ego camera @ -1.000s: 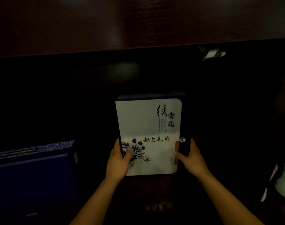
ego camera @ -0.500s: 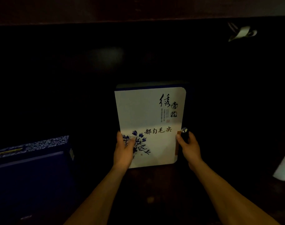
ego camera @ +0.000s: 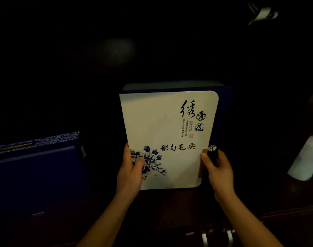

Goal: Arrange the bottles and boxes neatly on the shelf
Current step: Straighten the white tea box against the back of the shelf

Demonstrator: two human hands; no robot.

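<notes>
A white tea box (ego camera: 162,125) with blue edges, black calligraphy and a blue flower print stands upright in the dark shelf bay. My left hand (ego camera: 129,172) grips its lower left edge, thumb on the flower. My right hand (ego camera: 219,172) grips the lower right edge beside the brown clasp strip. A dark blue box (ego camera: 36,168) with a patterned top stands at the left. A white bottle (ego camera: 307,157) leans at the right edge, only partly in view.
The shelf interior is very dark; its wooden floor (ego camera: 286,196) shows faintly at lower right. A pale tag or clip (ego camera: 262,13) hangs at the upper right. Small shiny shapes (ego camera: 216,236) glint at the bottom edge.
The view has dropped and closed in, so the upper shelf board has left the frame. Both hands keep the same hold on the white box. The white bottle shows more at the right.
</notes>
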